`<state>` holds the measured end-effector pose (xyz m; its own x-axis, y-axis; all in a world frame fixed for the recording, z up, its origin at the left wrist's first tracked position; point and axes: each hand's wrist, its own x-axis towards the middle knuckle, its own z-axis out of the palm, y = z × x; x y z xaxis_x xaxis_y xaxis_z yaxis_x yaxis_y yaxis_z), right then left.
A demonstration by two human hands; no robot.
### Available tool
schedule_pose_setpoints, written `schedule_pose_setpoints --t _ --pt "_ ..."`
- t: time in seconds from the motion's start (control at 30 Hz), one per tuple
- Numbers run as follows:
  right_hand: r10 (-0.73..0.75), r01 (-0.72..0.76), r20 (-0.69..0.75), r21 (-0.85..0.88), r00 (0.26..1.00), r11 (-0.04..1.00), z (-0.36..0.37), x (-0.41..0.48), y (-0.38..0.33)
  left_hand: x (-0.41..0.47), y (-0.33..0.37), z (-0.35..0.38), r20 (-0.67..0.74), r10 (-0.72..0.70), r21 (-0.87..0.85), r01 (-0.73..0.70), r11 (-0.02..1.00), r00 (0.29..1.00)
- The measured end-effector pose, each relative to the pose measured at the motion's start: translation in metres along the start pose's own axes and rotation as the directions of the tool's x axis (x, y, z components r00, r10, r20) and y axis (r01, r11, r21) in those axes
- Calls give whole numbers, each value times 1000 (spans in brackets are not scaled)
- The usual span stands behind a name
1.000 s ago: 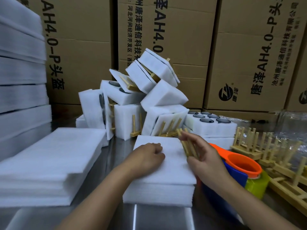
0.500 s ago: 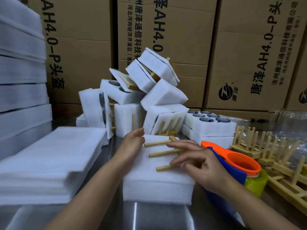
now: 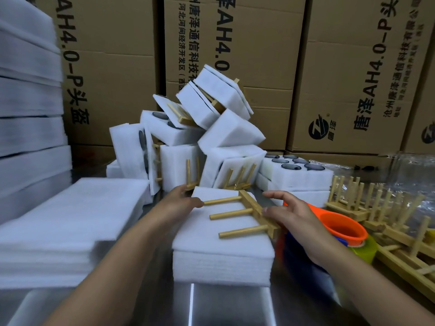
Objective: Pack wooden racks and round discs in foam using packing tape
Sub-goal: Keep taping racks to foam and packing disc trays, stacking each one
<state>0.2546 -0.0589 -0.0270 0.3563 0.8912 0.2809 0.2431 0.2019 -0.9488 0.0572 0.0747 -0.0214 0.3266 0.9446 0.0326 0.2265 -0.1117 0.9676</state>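
Observation:
A wooden rack lies on its side on a stack of white foam sheets, its three pegs pointing left. My right hand is spread beside the rack's base bar, thumb and fingertips touching it. At the stack's far left corner my left hand has its thumb on top of the foam and its fingers curled over the edge, out of sight. A foam block behind holds several dark round discs.
A heap of wrapped foam bundles leans against cardboard boxes. Loose wooden racks lie at the right. Orange and yellow-green tape rolls sit by my right wrist. Larger foam stacks fill the left.
The rack went from held upright in my right hand to lying flat on the foam, pegs to the left. My left hand moved from the sheet's middle to its far left corner.

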Motion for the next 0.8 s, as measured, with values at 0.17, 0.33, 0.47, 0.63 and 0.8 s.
schedule_pose_setpoints --t 0.17,0.33,0.47,0.63,0.8 --pt "-34 34 8 22 999 999 -1 2 1 -7 -7 2 44 -179 -16 180 984 983" --pt "-32 32 35 -8 999 999 -4 2 2 -10 -8 7 43 -215 -77 217 973 976" --pt "-30 33 33 -85 999 996 -3 2 3 -13 -7 12 26 -192 -82 194 978 981" --pt "-48 49 43 -43 998 998 1 0 3 -19 -1 15 7 -173 -93 173 981 985" --pt "-33 33 2 -38 999 999 7 0 5 -23 1 18 5 -161 -124 160 979 987"
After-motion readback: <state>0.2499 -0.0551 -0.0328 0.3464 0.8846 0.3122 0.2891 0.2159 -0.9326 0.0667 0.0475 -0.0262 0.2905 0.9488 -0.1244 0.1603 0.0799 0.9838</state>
